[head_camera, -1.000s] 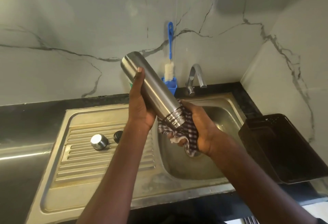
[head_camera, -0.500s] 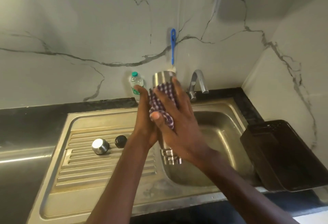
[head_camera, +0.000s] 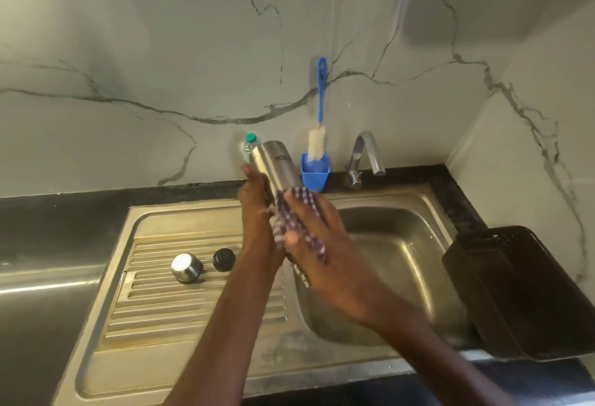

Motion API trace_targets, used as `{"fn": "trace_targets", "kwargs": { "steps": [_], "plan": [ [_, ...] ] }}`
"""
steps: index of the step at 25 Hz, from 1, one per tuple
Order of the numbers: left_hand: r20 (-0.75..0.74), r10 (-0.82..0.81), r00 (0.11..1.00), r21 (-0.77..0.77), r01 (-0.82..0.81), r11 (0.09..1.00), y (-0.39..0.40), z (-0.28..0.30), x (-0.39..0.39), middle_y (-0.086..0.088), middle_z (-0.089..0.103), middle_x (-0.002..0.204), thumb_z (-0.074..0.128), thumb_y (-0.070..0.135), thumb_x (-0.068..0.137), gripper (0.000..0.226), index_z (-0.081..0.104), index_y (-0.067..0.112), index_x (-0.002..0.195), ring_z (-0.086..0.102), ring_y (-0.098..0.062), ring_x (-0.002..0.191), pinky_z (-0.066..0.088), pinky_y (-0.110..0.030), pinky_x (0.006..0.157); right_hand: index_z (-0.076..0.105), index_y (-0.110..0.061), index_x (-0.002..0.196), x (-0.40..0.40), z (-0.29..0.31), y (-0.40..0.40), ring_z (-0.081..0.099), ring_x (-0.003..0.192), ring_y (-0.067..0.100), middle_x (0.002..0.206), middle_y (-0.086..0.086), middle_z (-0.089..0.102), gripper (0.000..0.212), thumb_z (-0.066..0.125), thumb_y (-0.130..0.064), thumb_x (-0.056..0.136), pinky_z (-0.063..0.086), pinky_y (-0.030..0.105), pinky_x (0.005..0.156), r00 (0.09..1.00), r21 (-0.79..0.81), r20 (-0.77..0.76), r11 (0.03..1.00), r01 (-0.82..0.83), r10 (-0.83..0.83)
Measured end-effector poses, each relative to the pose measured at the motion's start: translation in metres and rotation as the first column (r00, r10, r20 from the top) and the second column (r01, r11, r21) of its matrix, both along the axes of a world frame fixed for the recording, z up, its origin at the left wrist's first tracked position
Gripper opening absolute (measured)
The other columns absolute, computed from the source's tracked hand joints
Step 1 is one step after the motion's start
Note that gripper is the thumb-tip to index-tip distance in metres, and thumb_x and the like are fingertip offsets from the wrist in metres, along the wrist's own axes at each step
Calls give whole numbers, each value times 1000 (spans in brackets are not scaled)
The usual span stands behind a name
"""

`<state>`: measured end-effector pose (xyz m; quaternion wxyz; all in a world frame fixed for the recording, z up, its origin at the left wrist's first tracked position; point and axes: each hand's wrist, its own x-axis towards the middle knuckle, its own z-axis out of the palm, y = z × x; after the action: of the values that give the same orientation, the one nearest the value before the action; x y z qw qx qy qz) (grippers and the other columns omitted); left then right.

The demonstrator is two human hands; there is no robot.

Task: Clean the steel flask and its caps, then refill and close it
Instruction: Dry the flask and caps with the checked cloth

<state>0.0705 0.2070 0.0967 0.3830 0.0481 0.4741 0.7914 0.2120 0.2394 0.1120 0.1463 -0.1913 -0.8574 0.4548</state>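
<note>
The steel flask [head_camera: 276,164] is held tilted over the sink's left edge, base up and away, threaded mouth low near my wrists. My left hand [head_camera: 257,212] grips its body from the left. My right hand [head_camera: 317,244] presses a purple checked cloth [head_camera: 297,212] around the flask's middle. On the ribbed drainboard [head_camera: 180,309] lie the steel cap [head_camera: 186,266] and the black inner cap [head_camera: 224,259], side by side, left of my arms.
The sink basin [head_camera: 386,261] lies under my right arm, the tap [head_camera: 365,154] behind it. A blue bottle brush [head_camera: 320,109] stands in a blue holder [head_camera: 315,174]. A small plastic water bottle [head_camera: 248,146] is behind the flask. A dark tray [head_camera: 521,293] sits at right.
The cloth slid from the flask's mouth end up over its body, then down to its middle. The flask swung from a steep slant toward upright and now tilts again.
</note>
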Motion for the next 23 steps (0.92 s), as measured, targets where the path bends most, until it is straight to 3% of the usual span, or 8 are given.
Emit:
{"fn": "trace_targets", "kwargs": {
  "steps": [2,5,8,10,13,16,18,23],
  "plan": [
    [-72,1,997,-12,-2,1000,0,-7,-3,-36,62,130,64,83,83,88,66,9,132,67,-42,114,48,-64,110,12,-57,159,11,-11,-14,11,159,14,169,-21,-18,64,32,-71,99,30,44,124,1000,197,29,980,-3,-3],
    [-13,-81,997,14,81,997,2,-14,1,-30,56,146,72,70,88,84,57,9,144,58,-46,134,41,-66,115,9,-56,159,-5,-5,-2,-1,160,16,166,-22,-27,66,34,-67,99,26,48,125,995,195,-6,976,98,-98],
    [-109,-59,992,-62,53,997,0,-5,22,-24,71,128,59,54,103,43,75,18,120,67,-45,122,51,-63,107,27,-50,157,-46,11,31,30,153,25,170,-7,11,62,41,-67,100,44,55,115,942,3,-166,955,296,-292],
    [-191,-123,974,-149,95,984,-1,8,35,-19,78,111,45,64,103,51,81,28,101,75,-41,105,57,-60,98,48,-42,146,-60,25,51,58,130,20,147,0,52,54,43,-69,99,53,53,106,874,-290,-210,882,372,-438],
    [-192,-177,965,-102,160,982,-1,19,36,-13,78,118,48,77,91,64,72,28,124,76,-34,108,58,-57,98,56,-40,140,-56,31,57,65,120,15,129,-4,67,46,47,-63,101,53,44,105,917,-542,-119,799,262,-381],
    [-24,-181,983,25,181,983,4,16,19,-13,76,122,40,72,100,71,61,17,140,75,-29,109,61,-43,90,48,-66,133,-35,23,28,59,116,-6,133,-13,56,33,45,-64,100,55,28,98,973,-419,-116,898,135,-200],
    [-4,-114,993,3,114,993,4,12,6,-14,75,106,35,74,101,78,60,8,136,76,-27,95,63,-40,81,37,-74,135,-15,12,12,48,134,-3,154,-16,39,36,43,-65,101,51,39,110,988,-261,-116,963,68,-101],
    [-20,-37,999,46,38,998,9,3,-2,-31,60,138,71,62,91,79,57,5,144,61,-48,126,43,-61,116,26,-50,159,2,0,6,9,158,5,169,-28,-9,57,38,-59,105,37,49,122,996,139,-86,989,47,-35]
  ]
}}
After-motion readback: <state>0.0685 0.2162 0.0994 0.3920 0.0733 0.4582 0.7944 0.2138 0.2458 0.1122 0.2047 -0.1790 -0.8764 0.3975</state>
